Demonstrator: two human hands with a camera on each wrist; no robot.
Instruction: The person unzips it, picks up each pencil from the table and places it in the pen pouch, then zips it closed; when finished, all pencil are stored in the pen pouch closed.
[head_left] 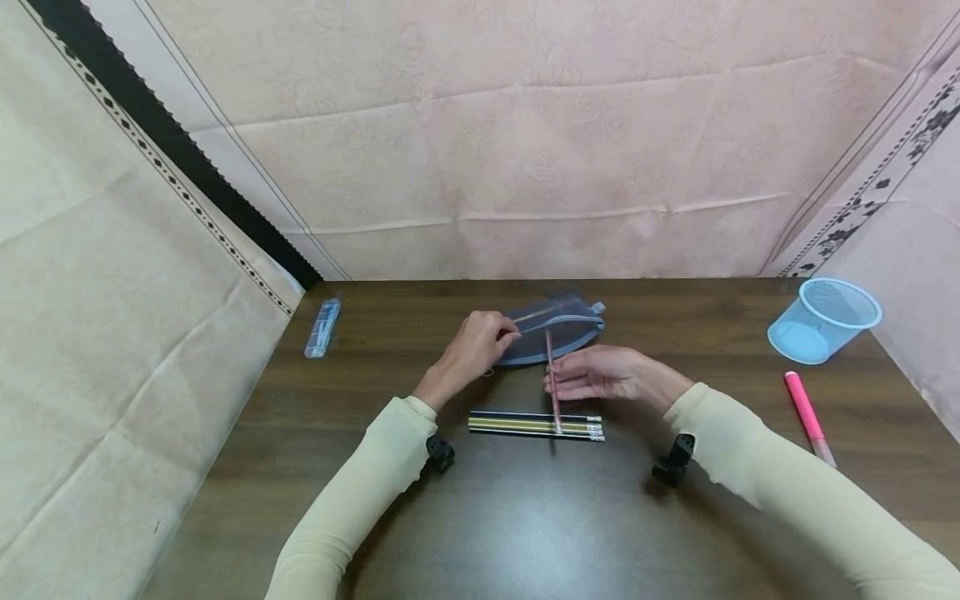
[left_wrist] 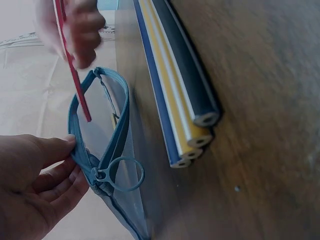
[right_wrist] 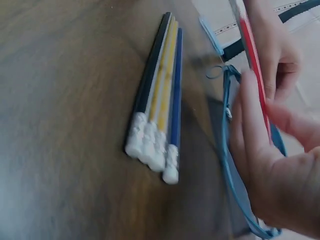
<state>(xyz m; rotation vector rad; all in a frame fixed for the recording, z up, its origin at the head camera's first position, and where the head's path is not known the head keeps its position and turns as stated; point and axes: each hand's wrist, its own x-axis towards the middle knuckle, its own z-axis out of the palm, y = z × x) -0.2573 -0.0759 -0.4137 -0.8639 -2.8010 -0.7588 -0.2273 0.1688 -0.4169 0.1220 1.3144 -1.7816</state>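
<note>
Across the lower half of the head view, a wood-grained desk (head_left: 562, 517); clock directions are read from the row of pencils, with 12 at the far edge. At 12 o'clock lies a blue mesh pouch (head_left: 531, 343), its mouth parted, a slim yellowish item visible within. It should handle as light, soft and apt to collapse; the stiffer zip rim is the better hold. Between 2 and 3, a light blue mesh cup (head_left: 813, 329), probably light and easily tipped. Between 10 and 11, the left hand (head_left: 472, 346), its grip clamped on the pouch's rim. Near 2, the right hand (head_left: 600, 373), its grip pinched together on the red pencil. At centre, a row of pencils (head_left: 517, 425), four side by side, erasers toward 3. The red pencil (left_wrist: 79, 90), one end at the pouch's mouth, should be light, stiff and smooth, liable to roll; mid-shaft suits the fingers. At 3, a pink marker (head_left: 806, 408); near 10, a slim blue object (head_left: 322, 329). Smallest, the pouch's zip ring (left_wrist: 143, 176), hanging loose.
</note>
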